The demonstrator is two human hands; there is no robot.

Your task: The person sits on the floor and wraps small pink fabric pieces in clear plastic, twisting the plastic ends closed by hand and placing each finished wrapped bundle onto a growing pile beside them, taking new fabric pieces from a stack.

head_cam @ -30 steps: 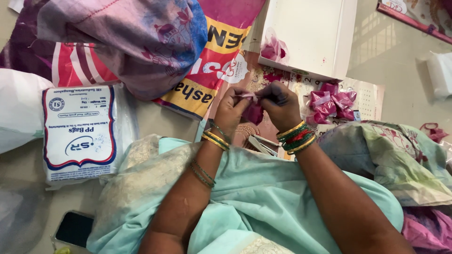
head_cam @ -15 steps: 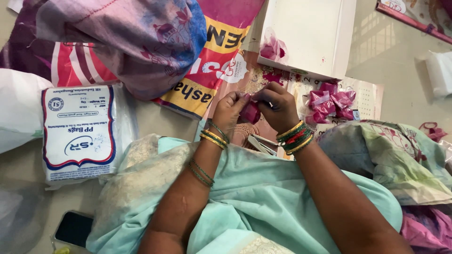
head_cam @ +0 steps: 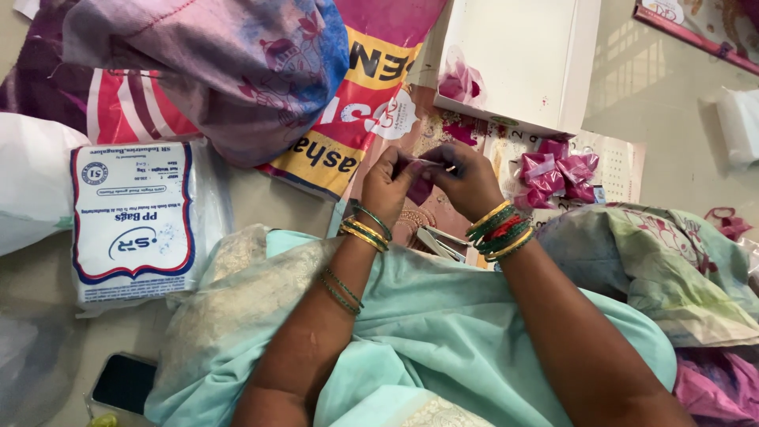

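I am viewing both hands meeting just in front of the white box, which serves here as the reference landmark. My left hand is pinching a small pink ribbon piece between thumb and fingers. My right hand is gripping the same ribbon piece from the opposite side, fingertips closed on a thin strip of it. The ribbon piece is sitting between the two hands, touching both, just below the near edge of the white box.

To the right of the hands, below the lower right corner of the white box, a pile of finished pink bows is lying on a printed paper sheet. It is near the right hand but not touching it. Another pink piece is resting against the left face of the white box.

Well to the left of the white box, a flat packet of plastic bags is lying on the floor. A dark phone is lying farther away, at the lower left. Green and gold bangles are circling the right wrist.
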